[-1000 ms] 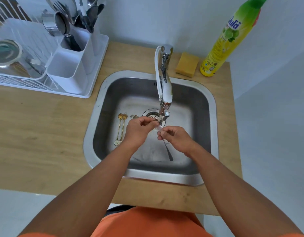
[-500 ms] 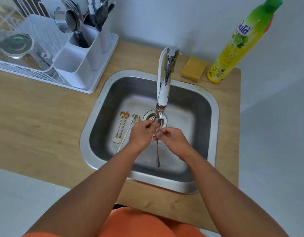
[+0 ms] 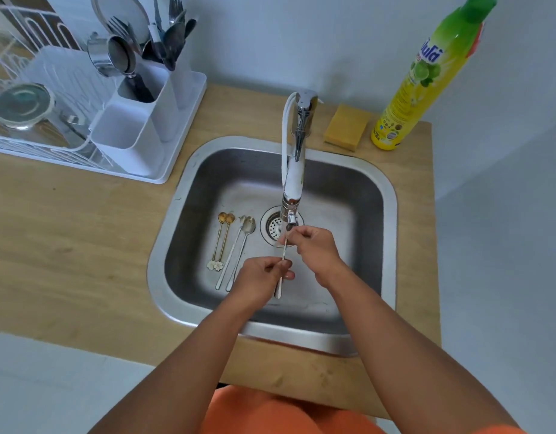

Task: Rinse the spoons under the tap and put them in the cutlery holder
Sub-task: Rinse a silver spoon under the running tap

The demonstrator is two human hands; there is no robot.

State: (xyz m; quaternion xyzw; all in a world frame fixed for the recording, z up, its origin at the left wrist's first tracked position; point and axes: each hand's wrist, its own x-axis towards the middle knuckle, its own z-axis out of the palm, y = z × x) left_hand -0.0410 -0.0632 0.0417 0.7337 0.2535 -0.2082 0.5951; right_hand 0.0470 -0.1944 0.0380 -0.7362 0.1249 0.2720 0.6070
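We stand at a light wooden counter (image 3: 67,233) set against a pale wall, with a pale floor below its front edge. A steel sink (image 3: 386,195) is sunk into the wood, its drain (image 3: 272,228) near the middle, and the white-and-chrome tap (image 3: 294,170) arches over it. Behind the sink lie a yellow sponge (image 3: 347,126) and a tall yellow-green bottle (image 3: 423,79) of dish liquid. At the far left a white dish rack (image 3: 51,133) carries the white cutlery holder (image 3: 136,120), with dark utensils and a metal cup standing in its rear compartments.

The spoon (image 3: 281,267) we hold is slim and silver, angled from the spout down toward us, its bowl hidden at the tap's outlet. Our right hand (image 3: 317,249) pinches its upper end just under the spout; our left hand (image 3: 261,278) is closed around the lower handle, the tip poking out below the fingers.

On the sink floor to the left lie two small gold spoons (image 3: 222,239) with flower-shaped ends, side by side, and beside them two long silver spoons (image 3: 237,252), one of which may have tines
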